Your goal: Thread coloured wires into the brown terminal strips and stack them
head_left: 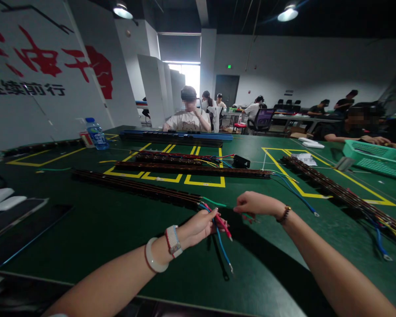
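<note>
My left hand [198, 226] is closed around a bunch of coloured wires [221, 235], red, blue and black, that come out of the end of a long dark strip [135, 187] lying on the green table [95, 229]. The wire tips hang past my fingers. My right hand [255, 203] is closed in a pinch on a green wire [218, 203] that runs from the same strip end. A white bangle and a watch are on my left wrist, a beaded bracelet on my right.
More long dark strips [191, 169] with wire tails lie across yellow floor-tape markings. A water bottle [95, 134] stands far left, a green basket [376, 158] far right. A person sits across the table; others work at desks behind.
</note>
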`<state>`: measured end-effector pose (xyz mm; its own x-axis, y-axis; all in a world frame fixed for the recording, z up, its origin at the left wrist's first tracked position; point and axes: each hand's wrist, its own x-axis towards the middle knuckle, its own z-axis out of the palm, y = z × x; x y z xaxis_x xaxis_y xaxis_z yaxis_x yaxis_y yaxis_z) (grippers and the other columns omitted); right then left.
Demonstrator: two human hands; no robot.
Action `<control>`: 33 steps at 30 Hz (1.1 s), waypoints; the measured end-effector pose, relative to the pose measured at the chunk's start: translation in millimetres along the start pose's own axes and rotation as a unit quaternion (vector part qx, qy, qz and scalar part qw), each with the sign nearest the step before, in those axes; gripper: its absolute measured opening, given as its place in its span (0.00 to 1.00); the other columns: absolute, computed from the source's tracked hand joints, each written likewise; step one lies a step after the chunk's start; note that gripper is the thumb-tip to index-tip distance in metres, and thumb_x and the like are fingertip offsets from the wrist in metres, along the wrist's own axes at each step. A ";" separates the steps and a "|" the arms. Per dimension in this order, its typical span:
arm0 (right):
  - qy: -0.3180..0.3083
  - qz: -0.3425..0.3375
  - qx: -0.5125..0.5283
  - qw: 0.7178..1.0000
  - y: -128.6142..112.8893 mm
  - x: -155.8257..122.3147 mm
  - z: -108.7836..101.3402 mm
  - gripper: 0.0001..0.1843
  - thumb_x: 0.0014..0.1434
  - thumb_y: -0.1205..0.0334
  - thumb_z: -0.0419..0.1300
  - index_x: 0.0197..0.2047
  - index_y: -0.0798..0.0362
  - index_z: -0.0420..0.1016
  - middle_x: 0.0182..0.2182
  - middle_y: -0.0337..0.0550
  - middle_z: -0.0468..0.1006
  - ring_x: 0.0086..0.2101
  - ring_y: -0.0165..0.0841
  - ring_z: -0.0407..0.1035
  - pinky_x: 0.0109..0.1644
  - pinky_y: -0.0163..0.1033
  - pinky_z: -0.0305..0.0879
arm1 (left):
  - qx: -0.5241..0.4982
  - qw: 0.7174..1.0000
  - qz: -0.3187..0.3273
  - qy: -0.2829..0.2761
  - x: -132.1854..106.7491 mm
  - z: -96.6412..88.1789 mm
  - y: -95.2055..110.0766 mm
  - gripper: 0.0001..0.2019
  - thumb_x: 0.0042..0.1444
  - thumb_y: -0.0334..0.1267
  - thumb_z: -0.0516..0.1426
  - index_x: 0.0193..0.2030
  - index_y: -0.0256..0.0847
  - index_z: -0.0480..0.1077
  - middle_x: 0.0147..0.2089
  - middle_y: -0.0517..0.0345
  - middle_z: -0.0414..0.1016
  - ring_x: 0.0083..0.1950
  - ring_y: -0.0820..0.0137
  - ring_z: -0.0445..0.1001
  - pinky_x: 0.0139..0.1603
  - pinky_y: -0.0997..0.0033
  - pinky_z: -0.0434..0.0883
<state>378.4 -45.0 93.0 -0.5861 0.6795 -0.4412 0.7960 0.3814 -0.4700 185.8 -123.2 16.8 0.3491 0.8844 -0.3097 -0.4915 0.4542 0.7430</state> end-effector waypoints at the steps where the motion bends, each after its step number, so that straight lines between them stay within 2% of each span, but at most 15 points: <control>1: 0.033 0.013 -0.020 0.999 5.1 2.9 -1.6 0.18 0.60 0.50 0.52 0.30 0.57 0.70 0.24 0.43 0.75 0.21 0.27 0.68 0.25 0.30 0.59 | -0.001 1.000 -0.009 -0.006 0.0 -1.0 1.0 0.10 0.62 0.35 0.50 0.32 0.31 0.65 0.29 0.50 0.73 0.30 0.71 0.74 0.38 0.69 0.71; 3: 0.122 0.040 -0.105 0.986 12.1 9.8 -1.2 0.19 0.61 0.49 0.52 0.31 0.56 0.72 0.26 0.46 0.76 0.24 0.30 0.70 0.28 0.32 0.60 | 0.005 1.000 -0.023 -0.009 0.2 -2.9 2.6 0.12 0.63 0.35 0.49 0.31 0.31 0.64 0.26 0.52 0.72 0.26 0.71 0.73 0.32 0.70 0.71; 5: 0.203 0.061 -0.215 0.953 15.5 18.5 3.1 0.19 0.61 0.48 0.53 0.31 0.56 0.74 0.29 0.48 0.77 0.30 0.34 0.72 0.31 0.34 0.60 | 0.018 0.999 -0.034 -0.005 0.4 -4.7 3.7 0.13 0.63 0.36 0.48 0.29 0.32 0.64 0.24 0.54 0.70 0.23 0.72 0.71 0.27 0.71 0.69; 7: 0.249 0.077 -0.287 0.922 17.1 29.2 9.5 0.19 0.61 0.48 0.54 0.33 0.55 0.75 0.32 0.50 0.77 0.34 0.38 0.72 0.33 0.35 0.59 | 0.030 0.999 -0.043 0.003 0.5 -5.9 4.3 0.14 0.63 0.38 0.48 0.29 0.32 0.64 0.23 0.55 0.69 0.22 0.72 0.70 0.24 0.72 0.67; 12: 0.280 0.067 -0.340 0.895 20.3 47.7 20.2 0.18 0.64 0.52 0.51 0.37 0.57 0.75 0.33 0.53 0.76 0.37 0.39 0.71 0.37 0.37 0.59 | 0.035 0.998 -0.053 -0.001 0.0 -7.9 5.8 0.13 0.63 0.39 0.49 0.29 0.33 0.64 0.23 0.56 0.68 0.23 0.72 0.70 0.24 0.73 0.66; 16: 0.278 -0.002 -0.369 0.887 12.7 30.4 14.6 0.14 0.59 0.54 0.58 0.36 0.57 0.76 0.34 0.53 0.75 0.41 0.42 0.67 0.43 0.42 0.58 | 0.017 0.998 -0.041 -0.032 1.0 -9.5 5.1 0.12 0.61 0.38 0.51 0.30 0.32 0.65 0.26 0.52 0.71 0.27 0.70 0.72 0.30 0.70 0.69; 18: 0.252 -0.068 -0.343 0.902 1.5 14.0 11.5 0.16 0.53 0.53 0.64 0.41 0.55 0.75 0.37 0.51 0.75 0.41 0.41 0.67 0.43 0.40 0.58 | 0.004 0.998 -0.036 -0.045 2.9 -10.3 3.5 0.12 0.61 0.38 0.51 0.31 0.31 0.65 0.28 0.50 0.72 0.29 0.68 0.74 0.33 0.69 0.70; 21: 0.139 -0.203 -0.234 0.941 -19.8 -5.8 13.9 0.25 0.49 0.52 0.67 0.49 0.50 0.71 0.39 0.43 0.74 0.37 0.34 0.67 0.39 0.35 0.59 | -0.011 0.999 -0.026 -0.038 6.9 -11.3 0.6 0.08 0.60 0.32 0.50 0.35 0.30 0.67 0.30 0.49 0.74 0.31 0.69 0.74 0.37 0.69 0.70; 22: 0.097 -0.241 -0.198 0.945 -26.1 -8.9 16.4 0.25 0.49 0.53 0.66 0.50 0.49 0.70 0.39 0.42 0.74 0.36 0.32 0.67 0.38 0.34 0.60 | -0.011 0.999 -0.025 -0.034 8.0 -11.3 -0.1 0.07 0.59 0.30 0.50 0.36 0.30 0.67 0.31 0.49 0.74 0.31 0.69 0.74 0.37 0.69 0.70; 24: 0.047 -0.292 -0.150 0.943 -34.3 -9.7 21.4 0.18 0.53 0.59 0.64 0.48 0.50 0.72 0.39 0.40 0.74 0.36 0.30 0.67 0.38 0.32 0.60 | -0.007 0.999 -0.024 -0.023 8.8 -10.8 -0.4 0.07 0.59 0.29 0.50 0.38 0.31 0.68 0.33 0.49 0.75 0.29 0.70 0.74 0.38 0.68 0.71; 27: 0.058 -0.319 -0.119 0.938 -32.4 -1.9 22.7 0.09 0.59 0.64 0.58 0.43 0.52 0.75 0.38 0.41 0.76 0.37 0.29 0.68 0.42 0.32 0.61 | -0.019 0.999 -0.033 -0.009 5.3 -7.7 1.0 0.12 0.60 0.37 0.50 0.41 0.30 0.68 0.33 0.48 0.76 0.31 0.69 0.75 0.41 0.65 0.71; 29: 0.099 -0.325 -0.092 0.936 -23.6 4.3 19.1 0.11 0.62 0.60 0.56 0.45 0.52 0.75 0.38 0.42 0.76 0.38 0.29 0.68 0.43 0.33 0.61 | -0.038 0.999 -0.028 -0.011 1.3 -4.7 1.4 0.15 0.62 0.39 0.47 0.43 0.29 0.68 0.36 0.45 0.76 0.36 0.66 0.77 0.47 0.62 0.71; 31: 0.134 -0.335 -0.054 0.931 -14.0 9.3 15.6 0.14 0.62 0.55 0.55 0.47 0.51 0.75 0.39 0.43 0.76 0.38 0.30 0.68 0.44 0.33 0.61 | -0.039 0.999 -0.008 -0.012 -1.6 -2.3 0.1 0.15 0.62 0.36 0.45 0.44 0.28 0.68 0.39 0.42 0.76 0.41 0.64 0.77 0.50 0.59 0.69; 33: 0.157 -0.338 -0.010 0.928 -8.9 14.0 15.2 0.16 0.64 0.53 0.53 0.46 0.52 0.75 0.40 0.43 0.76 0.39 0.30 0.69 0.44 0.33 0.61 | -0.016 1.000 0.009 -0.005 -2.2 -1.2 -2.5 0.12 0.62 0.33 0.45 0.42 0.28 0.67 0.39 0.40 0.76 0.40 0.63 0.77 0.51 0.57 0.69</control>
<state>360.9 -48.4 79.3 -0.8822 0.4280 0.1963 0.2662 0.7972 -0.5419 185.3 -126.1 14.9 0.3478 0.8916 -0.2899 -0.5239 0.4413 0.7286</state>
